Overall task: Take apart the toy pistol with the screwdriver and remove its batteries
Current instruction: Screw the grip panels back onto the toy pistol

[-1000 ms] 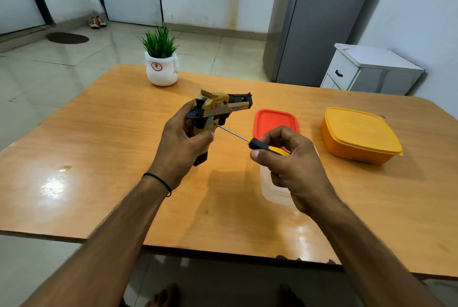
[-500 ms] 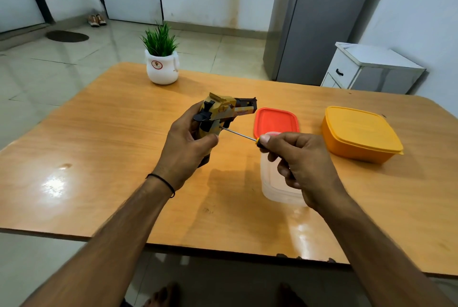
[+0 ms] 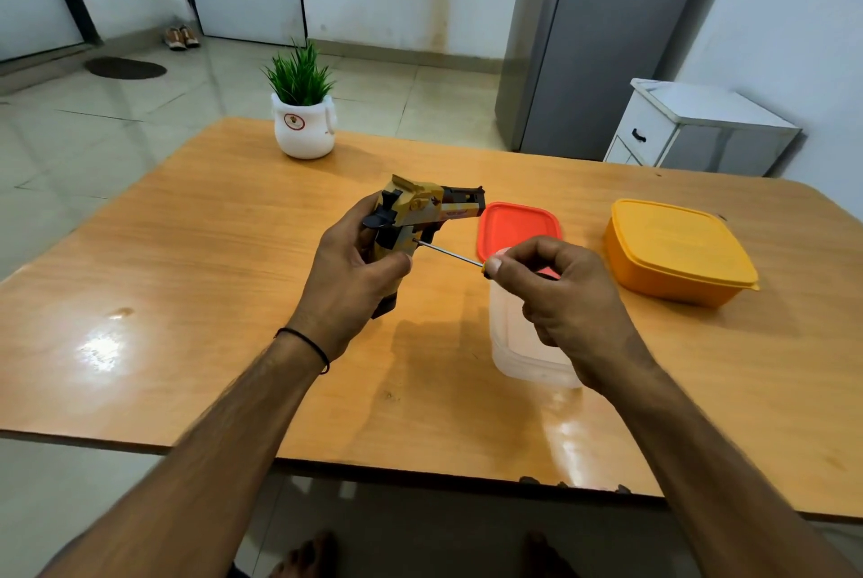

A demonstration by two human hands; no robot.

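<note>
Right hand point(image 3: 565, 297) has rolled further over the screwdriver point(image 3: 450, 254) it pinches, tip against the toy pistol point(image 3: 420, 206) gripped mid-frame by the left hand point(image 3: 348, 283); the pistol looks whole, batteries seemingly still inside.

we list, by count:
- toy pistol point(image 3: 420, 208): one
- screwdriver point(image 3: 450, 254): one
- hands: two, a left hand point(image 3: 348, 283) and a right hand point(image 3: 567, 297)
- black wristband point(image 3: 308, 341): one
- wooden table point(image 3: 187, 250): one
- containers: two, one clear tub point(image 3: 518, 344) and one yellow box point(image 3: 654, 278)
- lids: two, one red lid point(image 3: 516, 222) and one yellow lid point(image 3: 677, 236)
- potted plant point(image 3: 303, 124): one
- white cabinet point(image 3: 691, 129): one
- tall grey cabinet point(image 3: 602, 40): one
- dark floor mat point(image 3: 125, 68): one
- shoes point(image 3: 175, 39): two
- bare feet point(image 3: 306, 556): two, so far as we see
</note>
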